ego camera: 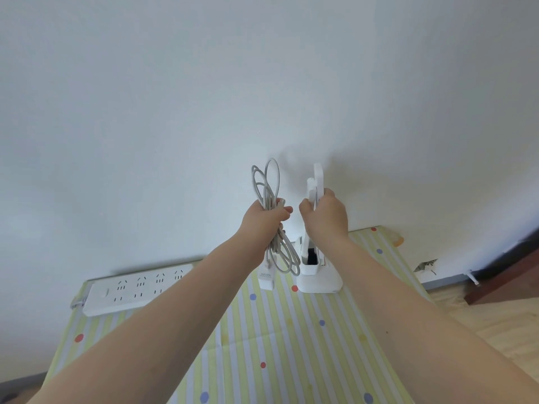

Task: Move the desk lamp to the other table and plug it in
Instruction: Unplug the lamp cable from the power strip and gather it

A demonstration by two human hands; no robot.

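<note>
Over the striped tabletop (262,345) my hands worked side by side: the left hand (267,221) gripped the coiled cord (267,182), plug (267,279) dangling; the right hand (326,215) clasped the folded desk lamp (319,279), upright. The power strip (128,290) lay to the left, nearer the cord hand.

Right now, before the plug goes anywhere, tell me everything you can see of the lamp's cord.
The cord is pale grey, thin and rubbery-looking, gathered into several long loose loops. The left hand grips the bundle around its middle, so loops stand above the fist against the wall and others hang below it, beside the lamp base. A white plug block with small print dangles at the bottom, just over the striped tablecloth. It is not plugged in.
</note>
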